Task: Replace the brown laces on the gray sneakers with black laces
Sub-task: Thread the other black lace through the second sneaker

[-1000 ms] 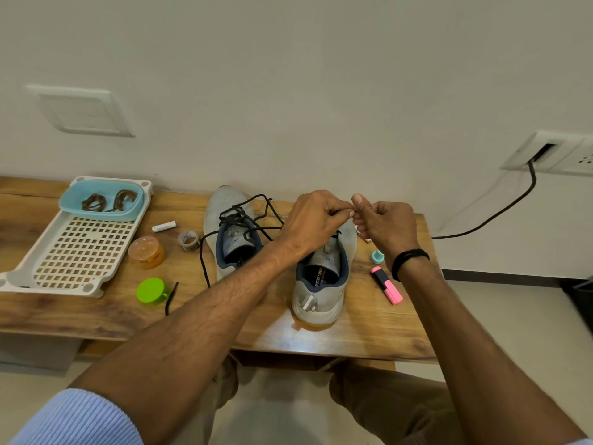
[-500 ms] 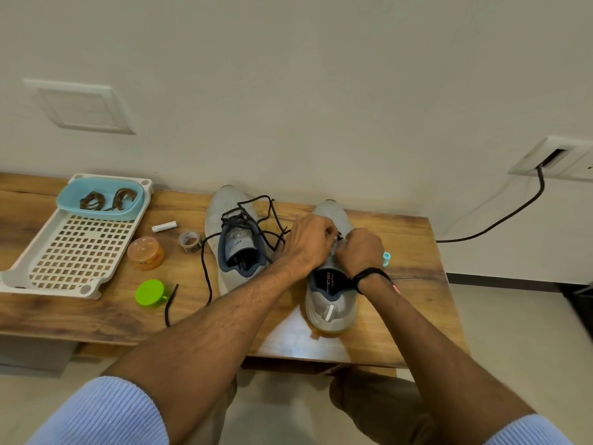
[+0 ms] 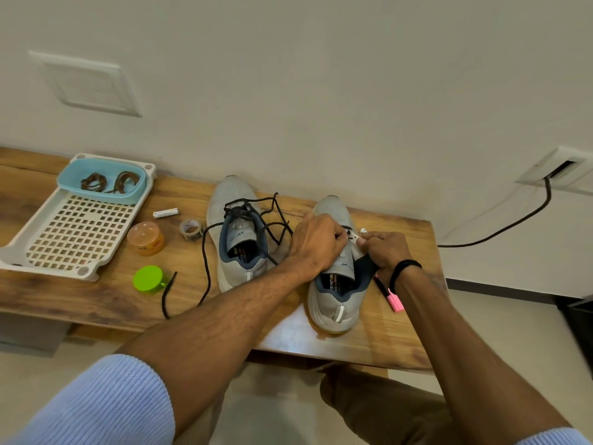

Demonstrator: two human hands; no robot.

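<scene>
Two gray sneakers stand on the wooden bench. The left sneaker carries a black lace threaded loosely, its ends trailing onto the wood. My left hand rests over the right sneaker and pinches a black lace at the eyelets. My right hand grips that sneaker's right eyelet flap beside it. The brown laces lie coiled in a blue bowl.
A white perforated tray holds the blue bowl at the left. An orange jar, tape roll, white tube, green lid and pink highlighter lie around. A black cable hangs at right.
Both hands came down from a raised position above the right sneaker onto its eyelets. The right hand shifted outward to the sneaker's right flap.
</scene>
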